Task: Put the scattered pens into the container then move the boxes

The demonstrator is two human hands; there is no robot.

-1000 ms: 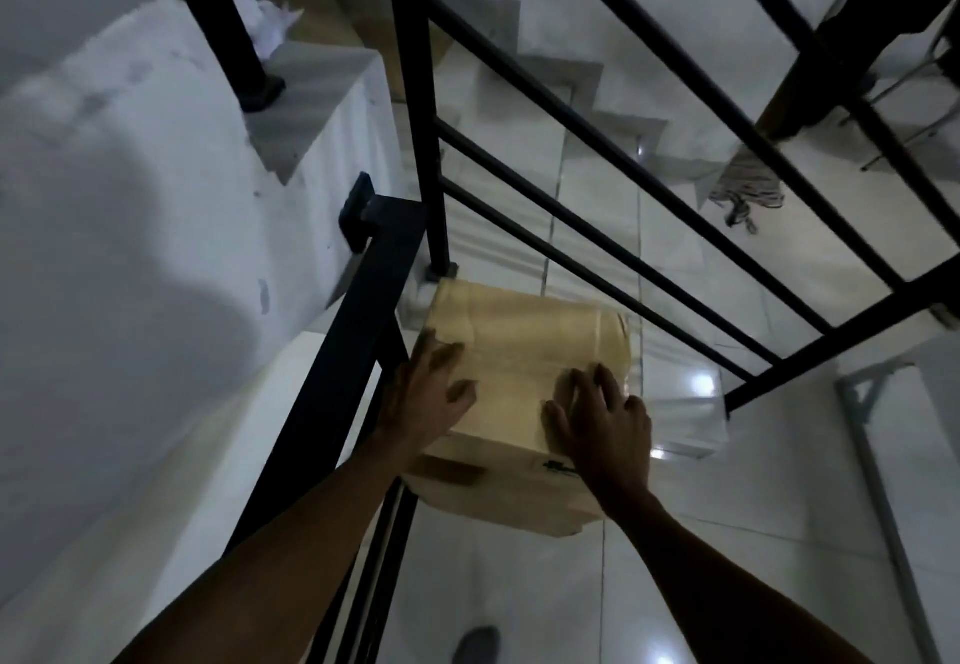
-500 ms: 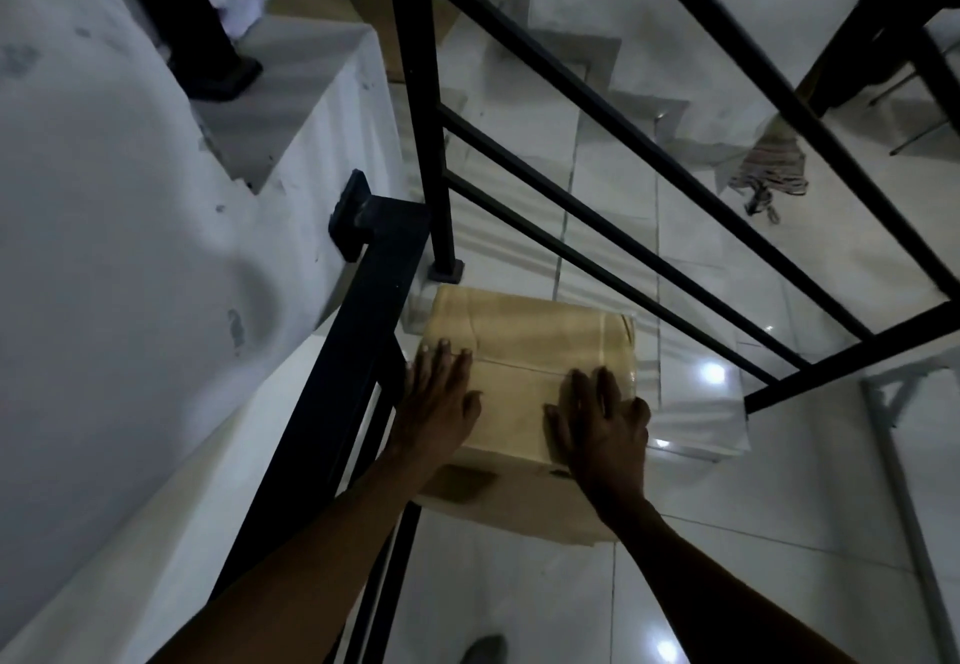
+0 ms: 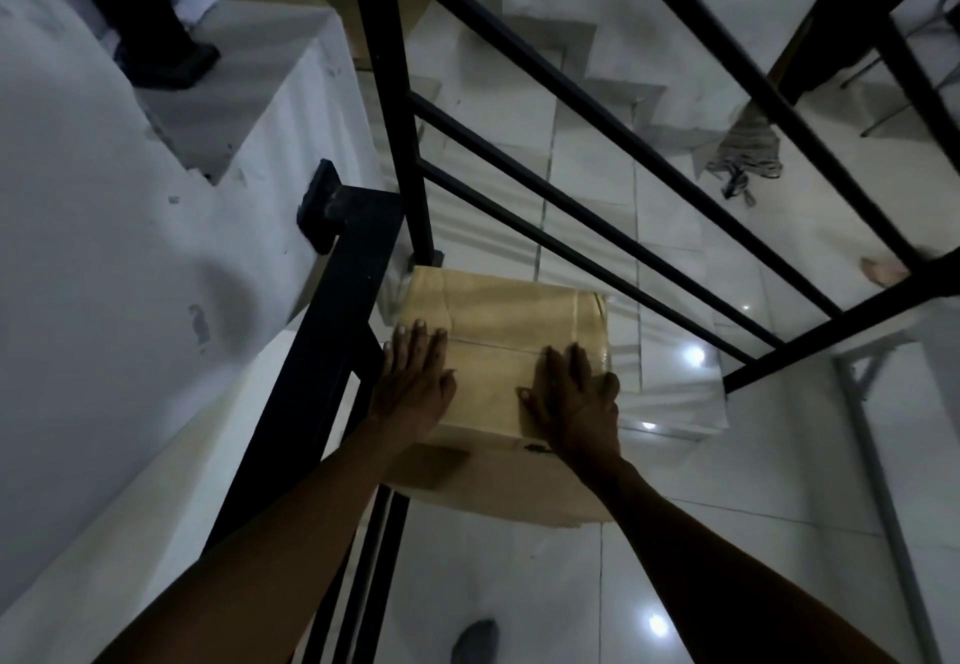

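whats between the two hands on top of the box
In the head view, only bare cardboard: the left hand and right hand lie flat on the box, with a strip of its plain top and a tape seam between them.

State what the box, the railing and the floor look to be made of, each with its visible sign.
Box: brown cardboard, matt, with taped seams. Railing: probably black painted metal, slim straight bars. Floor: likely glazed white tile, with grout lines and bright reflections.

One cardboard box point(image 3: 498, 346) — two hands on it: left hand point(image 3: 415, 383), right hand point(image 3: 576, 403).
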